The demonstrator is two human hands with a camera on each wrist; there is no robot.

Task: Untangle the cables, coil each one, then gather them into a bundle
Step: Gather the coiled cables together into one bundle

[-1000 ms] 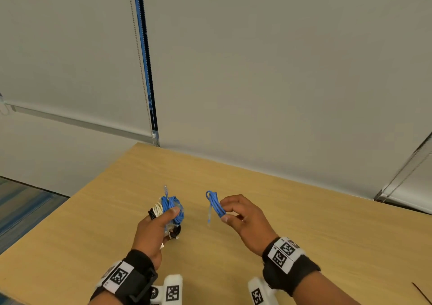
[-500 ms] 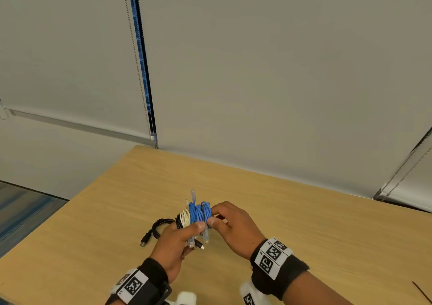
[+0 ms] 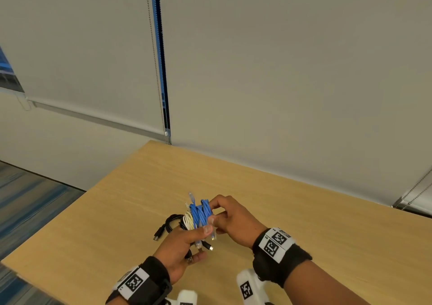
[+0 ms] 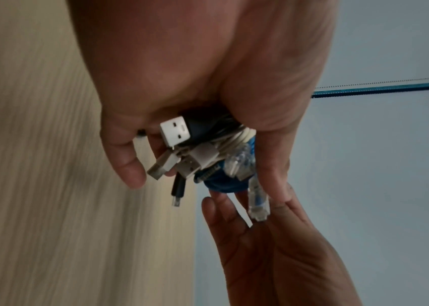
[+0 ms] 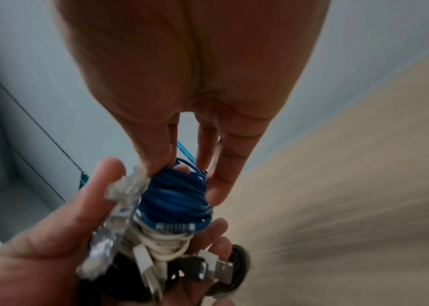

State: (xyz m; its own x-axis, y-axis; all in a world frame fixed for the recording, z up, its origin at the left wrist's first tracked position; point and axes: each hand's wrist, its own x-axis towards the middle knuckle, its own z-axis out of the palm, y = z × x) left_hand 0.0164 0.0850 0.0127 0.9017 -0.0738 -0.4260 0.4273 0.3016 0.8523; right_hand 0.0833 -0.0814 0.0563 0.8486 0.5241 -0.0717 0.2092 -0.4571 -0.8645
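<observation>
A black cable (image 3: 171, 223) loops out at the left, its plug lying on the wooden table (image 3: 327, 223). Just right of it the left hand (image 3: 180, 246) grips a bundle above the table: a white coiled cable (image 3: 189, 220), then blue coiled cables (image 3: 199, 213), thumb pressed across their front. The right hand (image 3: 236, 220) pinches the rightmost blue coil between thumb and fingers, pressing it against the others. A second ago the hands were apart, each holding its own coil; half a second ago they had met, and now they are together in the same grip, slightly nearer the wall (image 3: 280, 71)
</observation>
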